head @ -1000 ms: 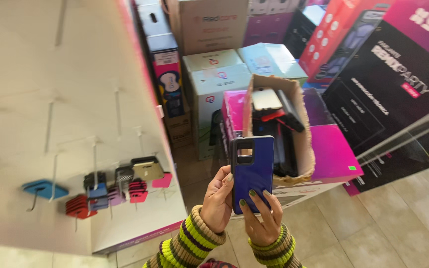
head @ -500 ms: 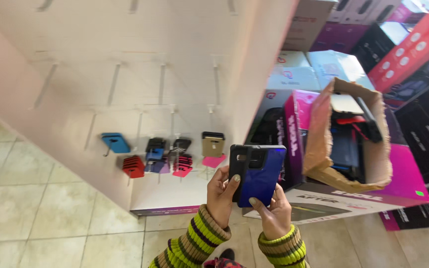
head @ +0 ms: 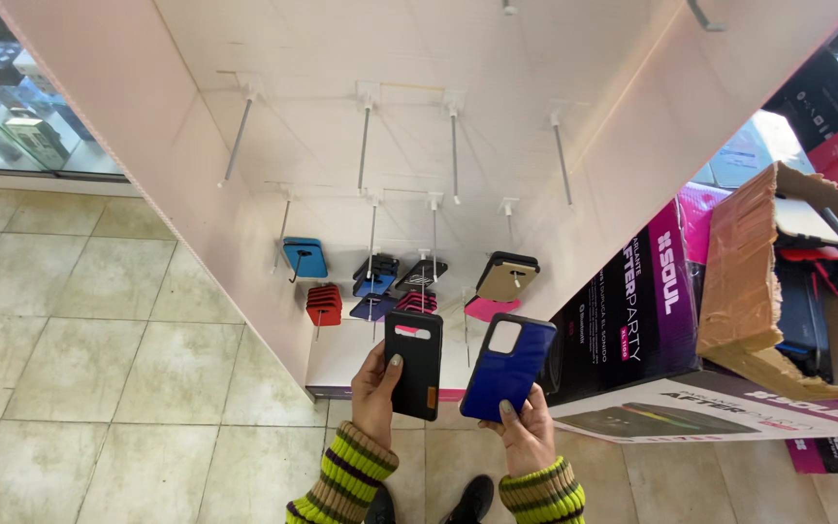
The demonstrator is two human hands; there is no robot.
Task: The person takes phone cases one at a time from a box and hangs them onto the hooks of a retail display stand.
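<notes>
Near the bottom centre of the frame we see the left hand (head: 375, 393) closed around the lower edge of a black phone case (head: 413, 364), which it holds upright. Just beside it, to the right, the right hand (head: 528, 439) pinches a blue phone case (head: 506, 369) from below; this case is tilted to the right. The two cases are near each other but apart. Above them, in the middle of the frame, more cases hang on the metal hooks (head: 364, 146) of a white display wall (head: 128, 116). At the right edge stands an open cardboard box (head: 744, 281).
</notes>
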